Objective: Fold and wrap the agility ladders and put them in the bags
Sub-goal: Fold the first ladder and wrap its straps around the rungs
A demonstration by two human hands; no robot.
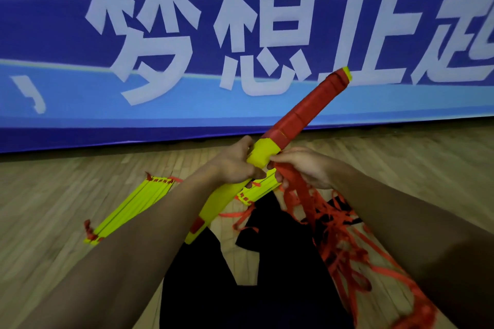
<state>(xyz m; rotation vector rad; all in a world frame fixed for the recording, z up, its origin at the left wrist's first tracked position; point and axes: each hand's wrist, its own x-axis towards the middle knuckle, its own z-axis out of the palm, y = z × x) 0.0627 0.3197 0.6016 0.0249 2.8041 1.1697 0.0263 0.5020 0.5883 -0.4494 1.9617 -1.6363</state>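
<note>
Gripping ladder bundle (270, 153), left hand (235, 163), right hand (304, 165), strap tangle (339, 235) blurred

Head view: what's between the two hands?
Between the left hand and right hand sits the bundle of stacked yellow rungs, half wrapped in red strap. Both hands touch it; the head view shows no bare gap.

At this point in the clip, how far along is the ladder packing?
Partly done. The held yellow rung bundle has red strap wound over its upper half. In hand: the left hand grips the bundle while the right hand pinches the loose red strap, much of it still hanging unwound. Left: a second yellow folded ladder lies unwrapped on the wooden floor; nothing looks bagged.
</note>
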